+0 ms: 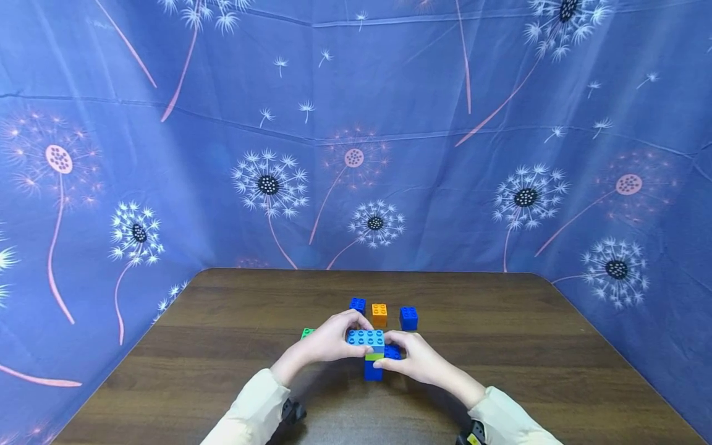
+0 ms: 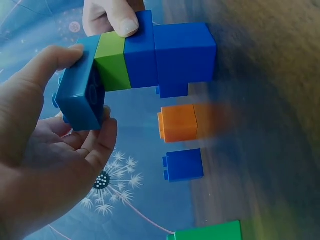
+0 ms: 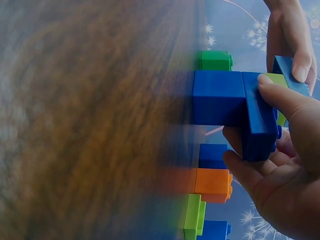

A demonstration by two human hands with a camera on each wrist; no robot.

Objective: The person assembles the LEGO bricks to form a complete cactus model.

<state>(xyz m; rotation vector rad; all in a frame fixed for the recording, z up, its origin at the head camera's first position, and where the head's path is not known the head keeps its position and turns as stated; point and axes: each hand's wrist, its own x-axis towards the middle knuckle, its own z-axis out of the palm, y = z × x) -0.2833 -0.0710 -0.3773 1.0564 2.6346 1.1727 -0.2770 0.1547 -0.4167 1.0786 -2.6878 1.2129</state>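
A small tower of toy building bricks stands between both hands. At its base is a blue brick [image 2: 185, 52], with a longer dark blue brick [image 3: 257, 117] on it that sticks out to the right. A lime green brick [image 2: 112, 65] sits above that. On top, a long light blue brick [image 1: 366, 339] overhangs to the left. The left hand [image 1: 335, 337] grips the light blue brick by its overhanging end, thumb in front and fingers behind. With thumb and fingers, the right hand [image 1: 417, 358] holds the longer dark blue brick at its projecting end.
Behind the tower stand a blue brick [image 1: 358, 304], an orange brick [image 1: 379, 314] and another blue brick [image 1: 408, 318]. A green brick [image 1: 308, 332] is partly hidden by the left hand. In the right wrist view, a lime piece [image 3: 192, 217] shows low down. A patterned blue cloth [image 1: 434, 204] hangs behind the wooden table [image 1: 250, 296].
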